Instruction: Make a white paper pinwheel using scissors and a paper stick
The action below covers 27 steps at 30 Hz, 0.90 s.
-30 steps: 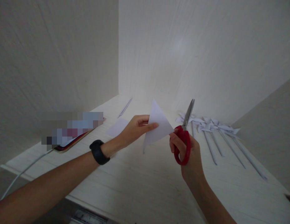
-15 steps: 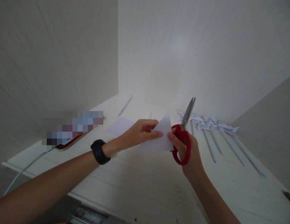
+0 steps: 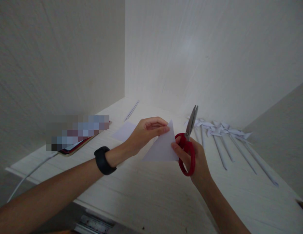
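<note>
Both hands (image 3: 143, 134) (image 3: 199, 159) closed on paper (image 3: 161, 148)

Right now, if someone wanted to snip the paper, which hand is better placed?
Probably the right hand: it holds the red scissors by the handles, blades up. The left hand just pinches the white paper near its top corner.

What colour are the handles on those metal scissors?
Red: the looped handles of the grey-bladed metal scissors, seen best in the head view.
</note>
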Tool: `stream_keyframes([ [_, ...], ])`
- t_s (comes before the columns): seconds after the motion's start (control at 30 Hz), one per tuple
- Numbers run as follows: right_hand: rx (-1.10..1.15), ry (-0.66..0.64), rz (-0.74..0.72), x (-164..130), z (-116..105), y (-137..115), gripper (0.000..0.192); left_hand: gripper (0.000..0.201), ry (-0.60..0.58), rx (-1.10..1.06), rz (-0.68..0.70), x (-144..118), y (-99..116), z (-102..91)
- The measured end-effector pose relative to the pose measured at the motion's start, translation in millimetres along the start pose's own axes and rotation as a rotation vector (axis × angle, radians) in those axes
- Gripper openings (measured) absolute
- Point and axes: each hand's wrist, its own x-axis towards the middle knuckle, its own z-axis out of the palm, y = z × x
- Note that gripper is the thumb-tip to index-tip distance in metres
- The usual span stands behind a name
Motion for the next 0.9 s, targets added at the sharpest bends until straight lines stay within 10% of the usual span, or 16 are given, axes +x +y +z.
stream_keyframes([
  [0.47, -0.067, -0.021, -0.047, 1.8, -0.8, 3.3, 0.019, 0.020, -0.028, -0.237, -0.154, 2.9, -0.2, -0.2],
  [0.9, 0.048, 0.112, -0.031, 5.4, -2.8, -1.4, 0.023, 0.019, -0.005, 0.141, 0.117, 4.8, -0.1, -9.6],
])
